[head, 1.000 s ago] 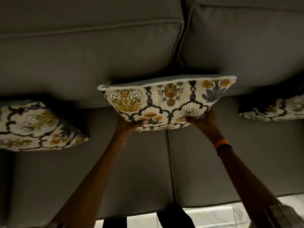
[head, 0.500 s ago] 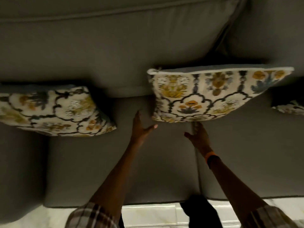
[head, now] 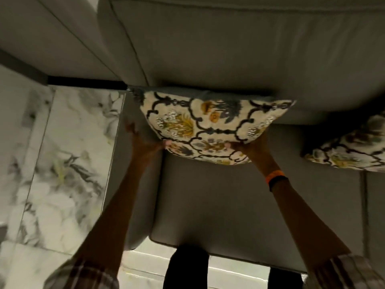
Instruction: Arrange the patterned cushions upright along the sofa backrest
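Observation:
A cream cushion with black scrollwork and yellow flowers stands upright against the grey sofa backrest at the sofa's left end. My left hand grips its lower left corner, thumb on the front face. My right hand, with an orange wristband, holds its lower right edge. A second patterned cushion leans on the backrest at the right, partly cut off by the frame edge.
The grey seat cushion stretches below the cushions, with a seam at the right. The sofa armrest is at the left. White marble floor tiles lie beyond it. My dark trouser legs stand at the sofa's front edge.
My view and both hands have shifted left from the middle cushion. My hands, open half a second ago, now hold the left-end cushion.

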{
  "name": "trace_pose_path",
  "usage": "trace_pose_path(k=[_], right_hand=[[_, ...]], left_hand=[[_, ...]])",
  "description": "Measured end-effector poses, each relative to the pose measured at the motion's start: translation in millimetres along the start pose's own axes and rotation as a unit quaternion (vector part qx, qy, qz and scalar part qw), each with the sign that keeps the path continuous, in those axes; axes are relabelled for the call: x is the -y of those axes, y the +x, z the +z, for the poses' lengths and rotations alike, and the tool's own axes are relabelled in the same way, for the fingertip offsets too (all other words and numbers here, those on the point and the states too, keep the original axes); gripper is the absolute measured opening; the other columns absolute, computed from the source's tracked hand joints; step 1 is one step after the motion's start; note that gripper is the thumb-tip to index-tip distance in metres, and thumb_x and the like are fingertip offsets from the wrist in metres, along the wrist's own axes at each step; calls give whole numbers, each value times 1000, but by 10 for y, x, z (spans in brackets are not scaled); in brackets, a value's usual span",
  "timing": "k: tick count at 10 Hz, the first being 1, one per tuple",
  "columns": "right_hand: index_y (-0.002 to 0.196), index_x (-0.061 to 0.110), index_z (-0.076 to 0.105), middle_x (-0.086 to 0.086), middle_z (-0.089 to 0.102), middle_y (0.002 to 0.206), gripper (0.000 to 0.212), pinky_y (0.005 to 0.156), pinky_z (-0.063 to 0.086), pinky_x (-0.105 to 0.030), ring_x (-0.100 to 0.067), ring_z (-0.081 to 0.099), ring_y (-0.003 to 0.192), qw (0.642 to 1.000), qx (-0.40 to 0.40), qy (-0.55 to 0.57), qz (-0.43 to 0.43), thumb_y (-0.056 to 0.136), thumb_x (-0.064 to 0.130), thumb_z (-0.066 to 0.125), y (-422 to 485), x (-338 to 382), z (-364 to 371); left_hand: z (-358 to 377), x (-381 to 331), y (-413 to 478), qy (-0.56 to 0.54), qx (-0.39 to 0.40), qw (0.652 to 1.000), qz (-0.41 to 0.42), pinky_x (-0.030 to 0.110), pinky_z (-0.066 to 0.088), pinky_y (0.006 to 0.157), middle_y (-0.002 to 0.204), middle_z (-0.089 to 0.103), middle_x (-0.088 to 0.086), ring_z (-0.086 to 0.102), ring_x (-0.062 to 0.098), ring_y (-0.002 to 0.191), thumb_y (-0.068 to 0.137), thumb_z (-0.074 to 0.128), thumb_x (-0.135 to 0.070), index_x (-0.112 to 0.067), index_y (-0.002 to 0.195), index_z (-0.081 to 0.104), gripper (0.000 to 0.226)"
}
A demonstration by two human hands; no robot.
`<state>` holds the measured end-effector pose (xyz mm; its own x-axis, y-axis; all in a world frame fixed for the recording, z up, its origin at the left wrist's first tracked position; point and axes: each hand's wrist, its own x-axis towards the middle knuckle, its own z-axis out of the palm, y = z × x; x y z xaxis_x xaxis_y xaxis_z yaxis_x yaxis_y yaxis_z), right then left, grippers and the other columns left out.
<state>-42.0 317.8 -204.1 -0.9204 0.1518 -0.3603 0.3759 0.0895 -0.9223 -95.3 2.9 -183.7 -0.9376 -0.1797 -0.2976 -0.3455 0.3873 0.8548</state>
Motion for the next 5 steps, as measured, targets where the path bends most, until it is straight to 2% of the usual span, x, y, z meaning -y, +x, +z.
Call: trace_pose_path(k=[1, 2, 3, 4, 5], right_hand=[[149, 11, 47, -6, 63, 146, 105, 112, 50, -51, -19, 60, 137, 999, -41, -6, 0, 59, 25, 101, 25, 101, 87], [151, 13, 42, -7, 60, 149, 104, 112, 50, -51, -22, 58, 139, 998, -66, 3, -4, 64, 19, 98, 41, 138, 140], [144, 11, 52, -11, 64, 144, 86, 111, 51, -55, -25, 61, 136, 998, -66, -8, 3, 69, 4, 93, 0, 7, 134], [136, 15, 59, -8, 67, 138, 80, 110, 51, -54, -23, 63, 133, 997, -68, -37, 18, 65, 13, 95, 137, 16, 113], [153, 13, 42, -10, 52, 156, 102, 117, 45, -53, -20, 50, 144, 997, -52, -52, 32, 66, 10, 95, -12, -135, 105]], left_hand=[[-52, -294, 357, -12, 110, 993, 51, 27, 56, 98, 120, 70, -21, 63, -6, 114, 59, 90, 5, -24, 127, 51, 84], [-2, -323, 405, -56, 70, 994, 58, 42, 53, 104, 133, 65, 7, 61, 20, 126, 55, 96, -17, -8, 134, 49, 92], [116, -97, 279, -55, 72, 995, 34, 53, 52, 104, 135, 63, 12, 60, 24, 127, 51, 99, -28, -8, 137, 48, 101], [205, 140, 311, -30, 89, 995, 40, 57, 51, 103, 134, 64, 11, 60, 24, 128, 46, 101, -38, -18, 135, 52, 103], [235, 419, 291, -13, 78, 993, 89, 59, 49, 104, 140, 58, 13, 54, 25, 134, 50, 94, -54, -30, 138, 49, 102]])
